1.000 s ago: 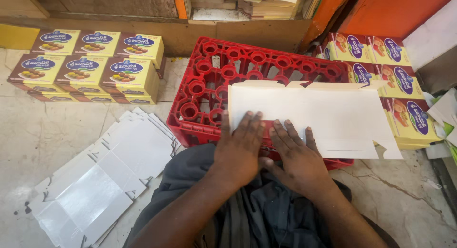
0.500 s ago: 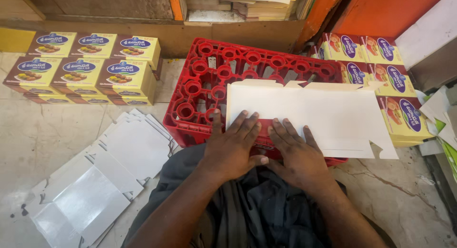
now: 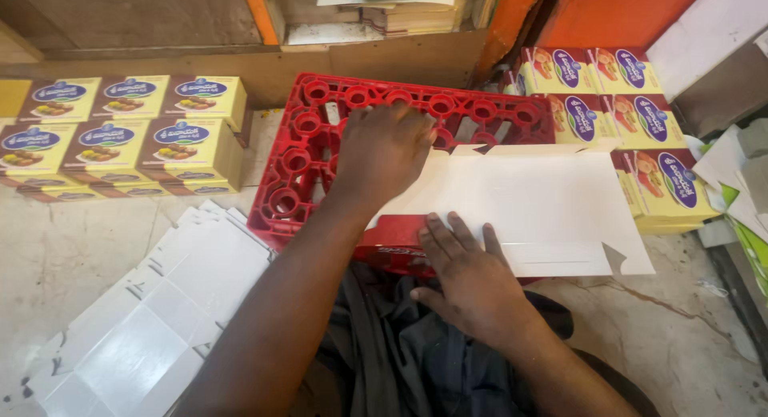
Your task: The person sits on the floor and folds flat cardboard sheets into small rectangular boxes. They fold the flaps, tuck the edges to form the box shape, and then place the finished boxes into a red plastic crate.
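Two hands on flat white carton blank (image 3: 528, 205), lying centre-right of frame atop red crate (image 3: 304, 157). Left hand (image 3: 384, 149) flat at upper-left edge, fingers together; right hand (image 3: 472, 281) pressing lower edge, fingers spread. Best kept pinned w/ right, crease run firm, edges squared.

Matt white card blank (image 3: 528, 201); glossy red plastic crate (image 3: 320, 145); rough stone floor (image 3: 80, 249).
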